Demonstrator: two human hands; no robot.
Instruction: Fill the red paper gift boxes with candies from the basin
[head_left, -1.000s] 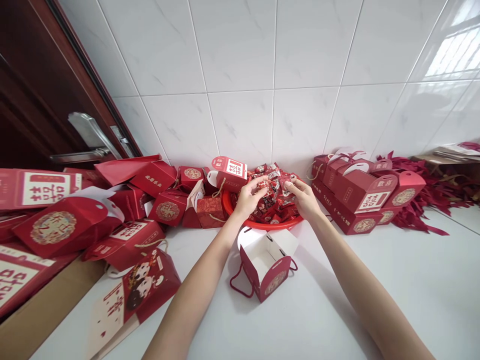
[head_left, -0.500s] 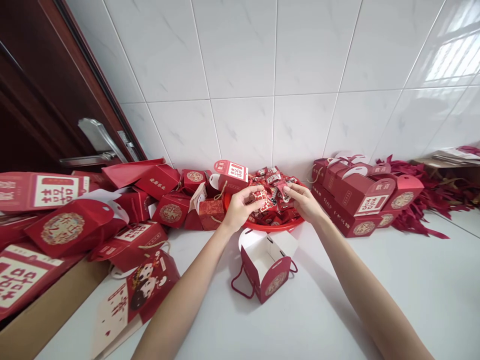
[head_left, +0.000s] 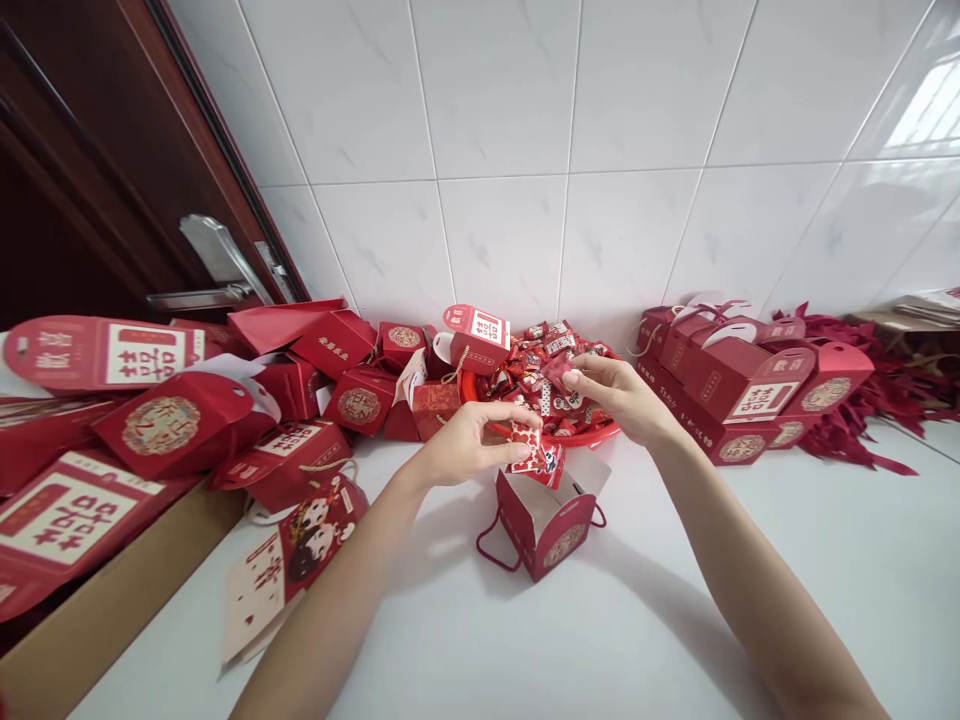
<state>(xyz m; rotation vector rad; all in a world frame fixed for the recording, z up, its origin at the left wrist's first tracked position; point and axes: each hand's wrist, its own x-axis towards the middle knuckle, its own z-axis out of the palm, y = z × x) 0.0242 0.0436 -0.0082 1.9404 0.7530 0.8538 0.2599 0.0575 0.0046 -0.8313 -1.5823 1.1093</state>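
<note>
My left hand pinches red-and-white wrapped candies above the far side of an open red gift box. White inside, this box stands upright on the white surface with its flaps apart and dark red cord handles at its sides. Over the right part of a red basin, my right hand has thumb and fingers closed on a pinkish-red wrapped candy. Many small wrapped candies heap up in the basin. Its front rim lies just behind the box.
Red gift boxes pile up on the left, beside a cardboard edge and a printed bag. Stacked red boxes and dark red ribbons lie on the right. Behind rises a tiled wall; a door handle shows at left.
My left hand has come down and nearer with its candies, from over the basin to above the open box. My right hand stays over the basin. The whole view has shifted slightly.
</note>
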